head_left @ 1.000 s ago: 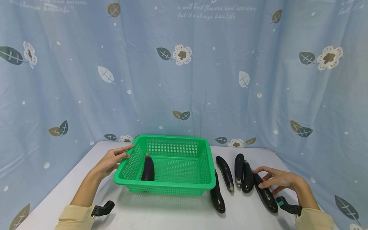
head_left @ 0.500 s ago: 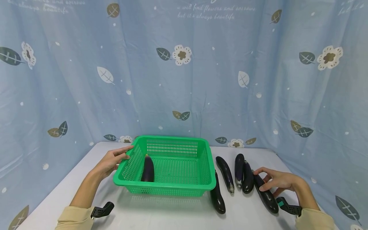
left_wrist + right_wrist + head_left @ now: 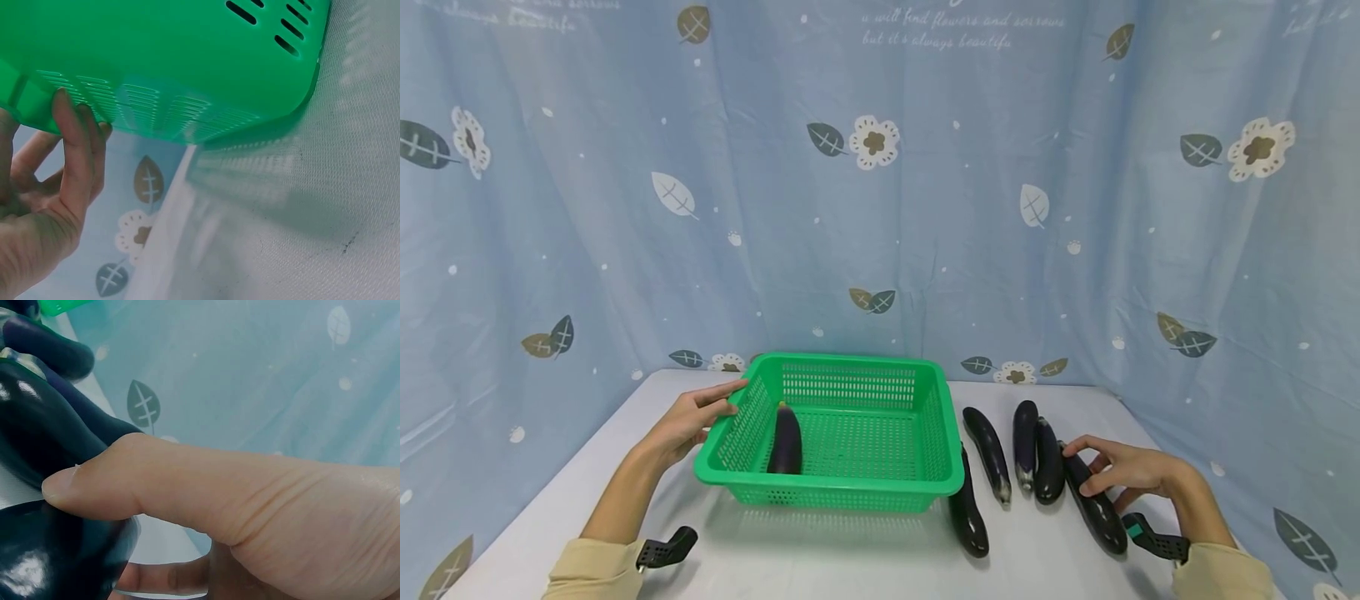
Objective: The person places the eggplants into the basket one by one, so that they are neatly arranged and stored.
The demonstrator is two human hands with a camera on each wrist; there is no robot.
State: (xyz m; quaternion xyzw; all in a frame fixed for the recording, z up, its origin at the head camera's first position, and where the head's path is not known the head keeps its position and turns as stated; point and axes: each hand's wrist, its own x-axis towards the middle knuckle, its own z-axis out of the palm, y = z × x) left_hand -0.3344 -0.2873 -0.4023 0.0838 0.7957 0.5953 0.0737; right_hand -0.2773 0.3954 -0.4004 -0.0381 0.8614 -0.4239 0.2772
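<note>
My left hand (image 3: 688, 421) holds the left rim of a green plastic basket (image 3: 838, 497). In the left wrist view its fingers (image 3: 76, 150) press against the basket's outer wall under the rim. One dark purple eggplant (image 3: 786, 442) lies inside, towards the left. At the right, my right hand (image 3: 1129, 468) grips the rightmost eggplant (image 3: 1102, 525), which lies slanted on the table. Its thumb (image 3: 94, 487) lies across the top of that eggplant in the right wrist view, while the fingertips beyond are partly hidden.
Between basket and right hand lie several more eggplants: one (image 3: 970, 521) partly under the basket's right rim, one (image 3: 988, 450) beside it, and two side by side, a longer one (image 3: 1025, 442) and a shorter one (image 3: 1048, 467). A blue patterned curtain (image 3: 880, 208) hangs behind the white table (image 3: 820, 558).
The right hand and its eggplant have shifted very slightly to the right. The two eggplants beside it have shifted a little too. The left hand and basket stay nearly still.
</note>
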